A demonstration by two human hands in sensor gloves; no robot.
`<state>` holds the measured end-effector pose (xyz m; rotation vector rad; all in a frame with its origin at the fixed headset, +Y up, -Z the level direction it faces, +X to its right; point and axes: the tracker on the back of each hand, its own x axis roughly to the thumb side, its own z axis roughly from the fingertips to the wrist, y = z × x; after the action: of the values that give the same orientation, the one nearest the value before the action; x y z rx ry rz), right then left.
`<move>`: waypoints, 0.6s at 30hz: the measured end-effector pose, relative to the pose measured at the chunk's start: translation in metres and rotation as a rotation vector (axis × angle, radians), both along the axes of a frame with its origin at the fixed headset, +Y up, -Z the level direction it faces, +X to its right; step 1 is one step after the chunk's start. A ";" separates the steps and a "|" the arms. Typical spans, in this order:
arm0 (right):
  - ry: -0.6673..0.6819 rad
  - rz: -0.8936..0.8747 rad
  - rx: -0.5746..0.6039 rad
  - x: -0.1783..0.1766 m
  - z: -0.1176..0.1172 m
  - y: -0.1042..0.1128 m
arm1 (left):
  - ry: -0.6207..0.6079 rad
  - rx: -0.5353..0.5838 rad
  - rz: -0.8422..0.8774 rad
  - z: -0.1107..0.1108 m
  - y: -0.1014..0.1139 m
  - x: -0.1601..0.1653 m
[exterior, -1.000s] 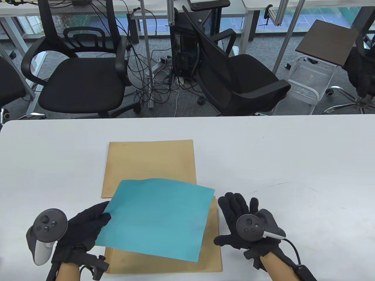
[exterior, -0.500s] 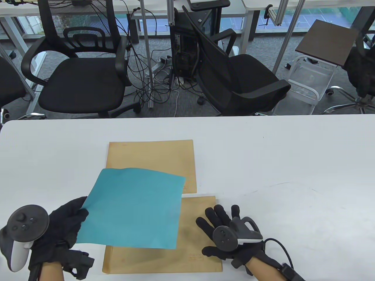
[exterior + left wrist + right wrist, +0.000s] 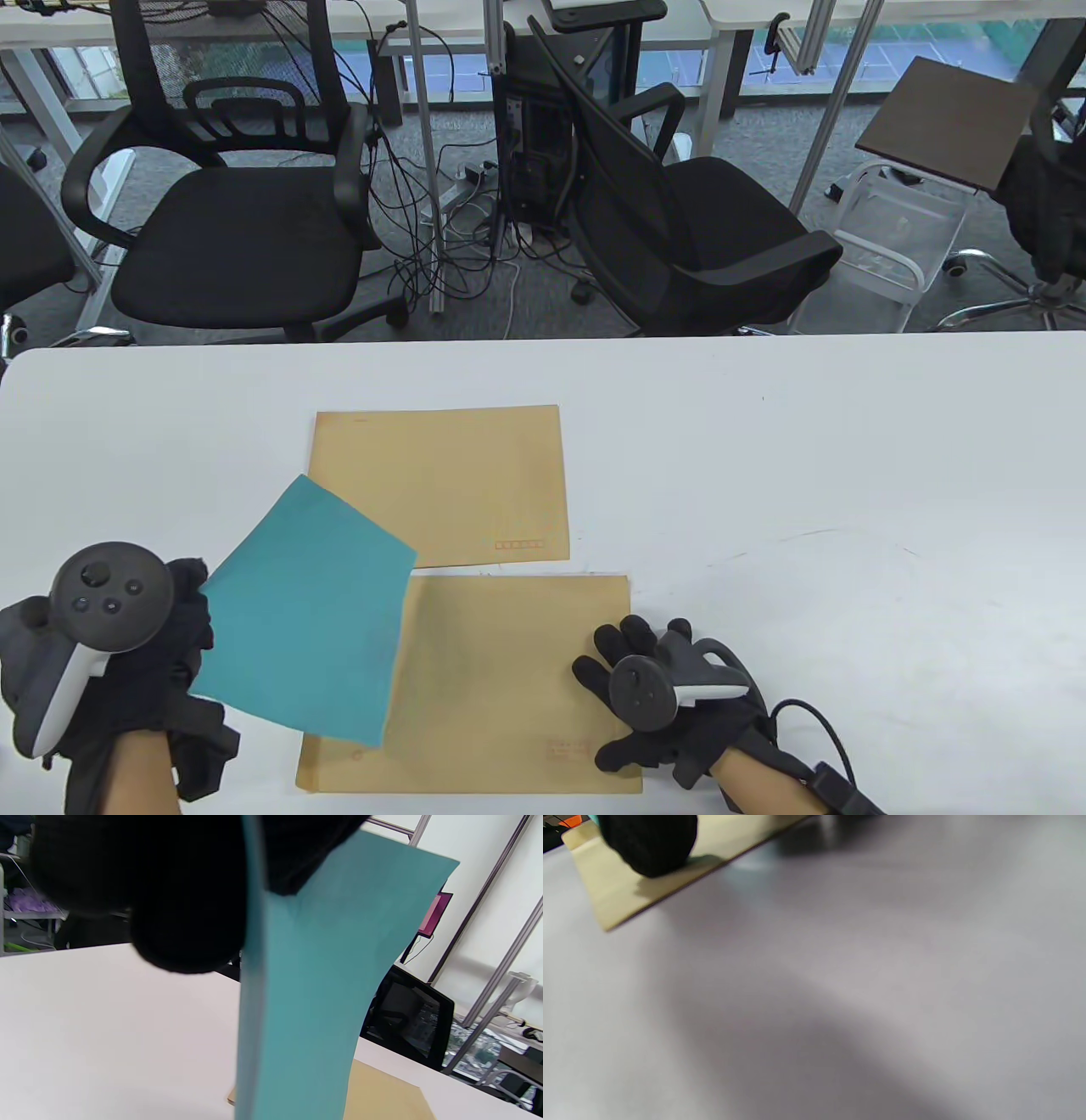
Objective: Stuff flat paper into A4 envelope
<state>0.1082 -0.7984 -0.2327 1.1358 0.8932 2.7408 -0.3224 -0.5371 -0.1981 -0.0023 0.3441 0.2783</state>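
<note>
- Left hand pinches teal paper at its left edge; sheet lifted, tilted, overlapping near envelope's left end.
- Right hand, fingers spread, presses near envelope; long axis left-right.
- Far envelope flat on table, just beyond.

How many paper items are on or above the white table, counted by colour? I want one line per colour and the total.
Brown paper envelopes: 2, the far brown paper envelope and the near brown paper envelope, which the right hand rests on.
Teal paper sheets: 1, the flat teal paper sheet, gripped by the left hand.
Total: 3
</note>
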 end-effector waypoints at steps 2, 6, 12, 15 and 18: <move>-0.006 -0.008 -0.013 0.001 0.000 -0.001 | 0.037 0.005 -0.063 0.002 0.002 0.001; -0.011 -0.013 -0.027 0.002 -0.001 -0.002 | 0.081 -0.010 -0.149 0.004 0.003 0.004; -0.012 -0.014 -0.028 0.002 -0.001 -0.002 | 0.054 -0.044 -0.191 0.003 0.004 0.009; -0.013 -0.014 -0.030 0.002 0.000 -0.002 | 0.048 -0.062 -0.232 0.003 0.003 0.010; -0.013 -0.015 -0.033 0.002 -0.001 -0.002 | 0.049 -0.059 -0.272 0.004 0.001 0.008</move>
<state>0.1102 -0.8001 -0.2332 1.1135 0.9210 2.7076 -0.3147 -0.5365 -0.1943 -0.0071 0.3963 -0.0011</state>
